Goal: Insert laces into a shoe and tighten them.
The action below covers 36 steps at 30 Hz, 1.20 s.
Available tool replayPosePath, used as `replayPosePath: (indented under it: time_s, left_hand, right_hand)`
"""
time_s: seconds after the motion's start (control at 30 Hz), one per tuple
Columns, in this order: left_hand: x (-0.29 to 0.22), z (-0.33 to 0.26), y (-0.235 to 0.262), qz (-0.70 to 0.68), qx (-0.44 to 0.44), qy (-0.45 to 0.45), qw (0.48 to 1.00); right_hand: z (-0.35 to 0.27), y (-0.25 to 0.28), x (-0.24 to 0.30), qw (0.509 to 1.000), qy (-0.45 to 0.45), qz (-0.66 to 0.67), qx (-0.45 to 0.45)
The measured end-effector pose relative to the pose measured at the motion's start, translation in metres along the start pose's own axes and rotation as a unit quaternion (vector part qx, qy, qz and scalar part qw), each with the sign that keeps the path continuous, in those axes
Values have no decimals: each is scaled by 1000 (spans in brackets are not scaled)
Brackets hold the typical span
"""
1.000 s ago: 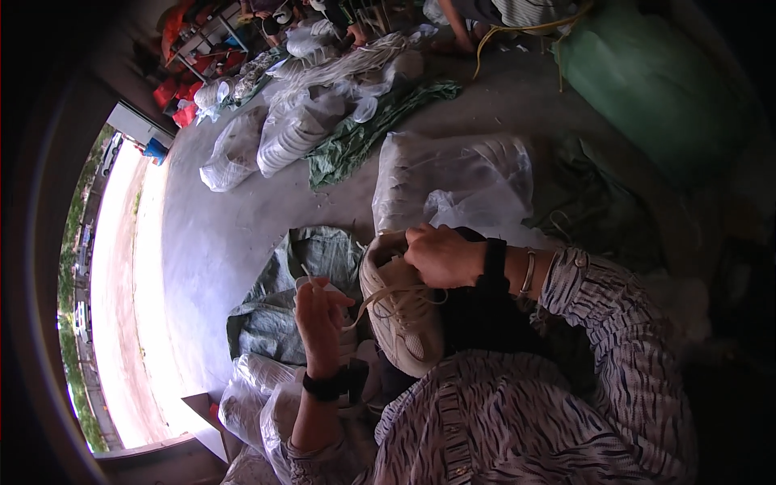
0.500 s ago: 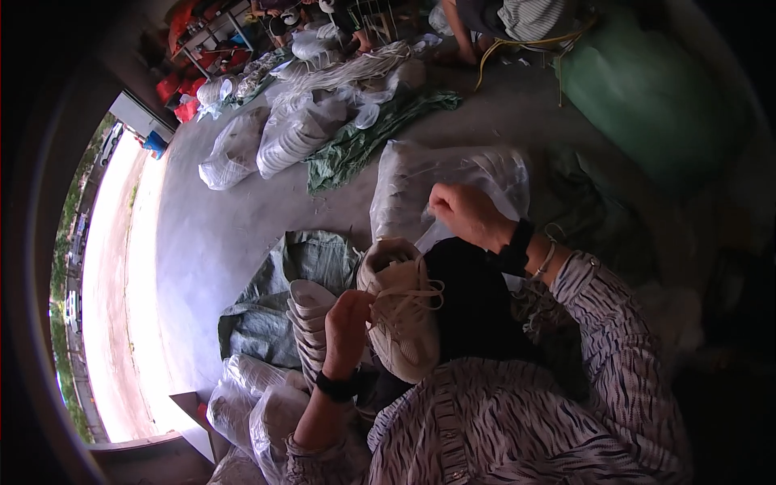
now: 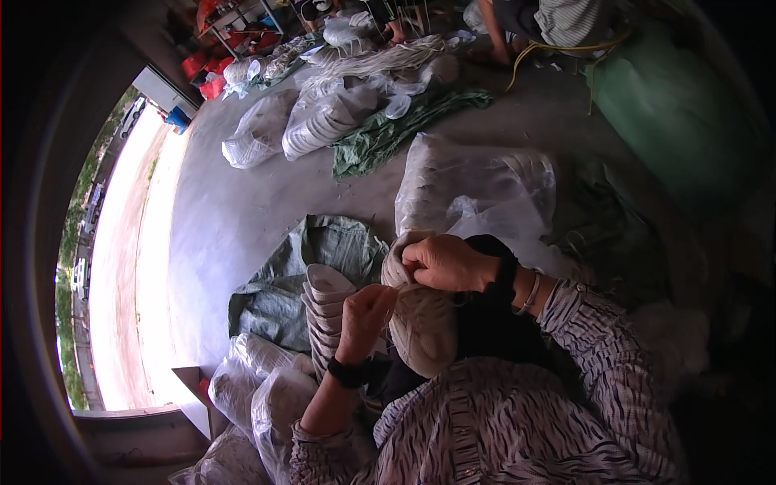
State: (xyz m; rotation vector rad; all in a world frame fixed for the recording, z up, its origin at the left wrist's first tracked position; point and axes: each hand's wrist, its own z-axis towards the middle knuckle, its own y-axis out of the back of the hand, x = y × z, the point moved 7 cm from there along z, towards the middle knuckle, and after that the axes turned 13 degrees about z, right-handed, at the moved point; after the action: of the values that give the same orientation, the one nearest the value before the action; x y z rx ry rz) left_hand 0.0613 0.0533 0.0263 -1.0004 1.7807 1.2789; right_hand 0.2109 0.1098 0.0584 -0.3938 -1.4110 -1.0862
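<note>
A pale beige lace-up sneaker (image 3: 424, 335) rests on my lap, its toe toward me and its heel pointing away. At the sneaker's left edge my left hand (image 3: 365, 322) is closed in a pinch, with a bit of pale shoelace at the fingertips. My right hand (image 3: 453, 263) lies over the ankle opening and upper lacing, its fingers curled down and closed. What those fingers grip is hidden, and the hand covers much of the laces. Left of my left wrist stands a stack of nested pale shoe pieces (image 3: 325, 303).
Beyond the sneaker lies a clear plastic bag (image 3: 477, 186) of pale shoe parts. A dark green sack (image 3: 279, 283) and more filled bags (image 3: 275, 404) lie to the left. Farther off are a bundle of laces (image 3: 396, 61), a large green sack (image 3: 671, 105) and other people.
My right hand has come down from above the bag onto the sneaker's opening, close to my left hand. The left hand keeps its pinch at the sneaker's side. The view has shifted slightly.
</note>
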Motion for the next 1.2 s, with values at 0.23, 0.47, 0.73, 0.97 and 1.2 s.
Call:
replayPosePath:
  time_s: [0.23, 0.47, 0.73, 0.97, 1.2]
  left_hand:
    - [-17, 8, 4, 192, -112, -175, 959]
    - [-11, 11, 0, 154, -55, -157, 974]
    - [-13, 14, -14, -22, 85, -5, 996]
    - [1, 8, -4, -52, 124, 67, 989]
    - [12, 13, -3, -105, 145, -32, 983]
  right_hand:
    - [1, -8, -10, 990, -63, 119, 36]
    - [-4, -11, -7, 985, -69, 156, 32]
    - [-7, 0, -13, 994, -77, 75, 3]
    - [-37, 84, -79, 957, -139, -143, -213]
    - [-53, 54, -71, 985, -74, -106, -111]
